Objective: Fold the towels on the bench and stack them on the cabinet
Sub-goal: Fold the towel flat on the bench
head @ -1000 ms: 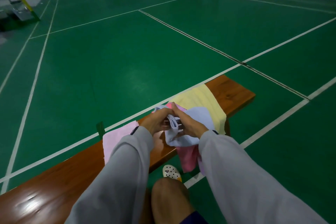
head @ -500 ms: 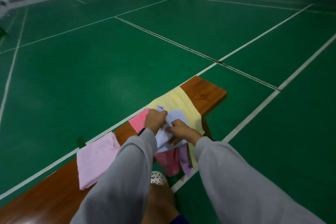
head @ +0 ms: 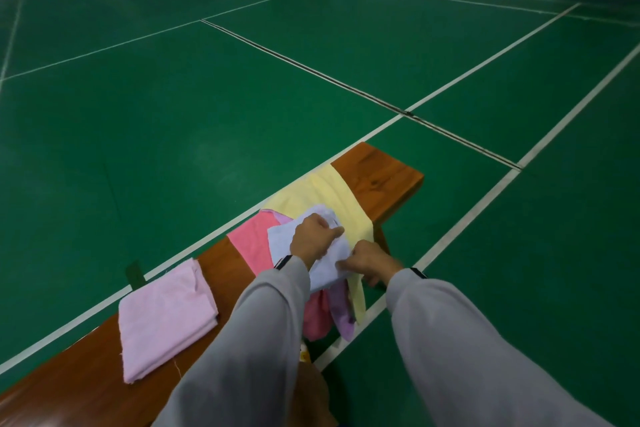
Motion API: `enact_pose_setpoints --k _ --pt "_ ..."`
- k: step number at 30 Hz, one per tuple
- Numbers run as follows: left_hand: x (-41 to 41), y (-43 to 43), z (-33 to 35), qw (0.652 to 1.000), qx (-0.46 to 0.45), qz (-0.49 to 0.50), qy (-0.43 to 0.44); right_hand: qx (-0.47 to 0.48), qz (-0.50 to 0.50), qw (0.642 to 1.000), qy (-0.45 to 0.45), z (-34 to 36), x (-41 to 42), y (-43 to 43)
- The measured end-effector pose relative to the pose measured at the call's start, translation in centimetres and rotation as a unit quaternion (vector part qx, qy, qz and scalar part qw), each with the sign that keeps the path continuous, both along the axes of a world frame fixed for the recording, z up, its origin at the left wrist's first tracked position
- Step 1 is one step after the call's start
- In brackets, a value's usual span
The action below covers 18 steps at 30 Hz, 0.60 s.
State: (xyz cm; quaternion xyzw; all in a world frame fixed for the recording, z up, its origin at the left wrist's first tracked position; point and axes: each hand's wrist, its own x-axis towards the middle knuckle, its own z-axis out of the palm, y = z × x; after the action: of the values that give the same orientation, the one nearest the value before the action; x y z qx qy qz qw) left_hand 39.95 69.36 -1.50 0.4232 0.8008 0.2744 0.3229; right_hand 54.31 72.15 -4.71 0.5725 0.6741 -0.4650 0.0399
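The green court floor (head: 242, 114) with white lines fills most of the view. A long brown wooden table (head: 377, 177) runs from the near left to the far right, and its right end is bare. A yellow towel (head: 322, 194) lies spread across the table near that end and hangs over the near edge. At the left, well apart from the hands, a light pink towel (head: 166, 312) lies folded flat on the table. Between these two a deep pink towel (head: 252, 243) lies across the table, partly under the others. A lilac towel (head: 341, 315) hangs down from the near edge beside it.

The pale towel (head: 284, 239), almost white, is the one in work. It lies on top of the deep pink and yellow towels, directly under both hands. Its long axis goes across the table from far to near, a little slanted. The left hand (head: 313, 239) is on its far part, with fingers curled and gripping a bunch of the cloth. The right hand (head: 369, 262) is at the near right edge and pinches the cloth there. The left hand is nearer to the middle of the towel, so I judge it can hold the cloth down while the right hand carries its edge over. The cabinet is not in view.
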Motion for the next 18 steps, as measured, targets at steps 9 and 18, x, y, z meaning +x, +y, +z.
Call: enact_pose_setpoints --k 9,18 --pt "-6.8 -4.3 -3.9 0.975 -0.066 0.192 -0.086 0.001 -0.153 0.985 0.075 -1.3 -3.1 0.1" --pt "-6.5 -6.4 -1.2 0.9 -0.044 0.18 -0.395 -0.081 -0.197 0.96 0.18 1.3 -4.5 -0.7"
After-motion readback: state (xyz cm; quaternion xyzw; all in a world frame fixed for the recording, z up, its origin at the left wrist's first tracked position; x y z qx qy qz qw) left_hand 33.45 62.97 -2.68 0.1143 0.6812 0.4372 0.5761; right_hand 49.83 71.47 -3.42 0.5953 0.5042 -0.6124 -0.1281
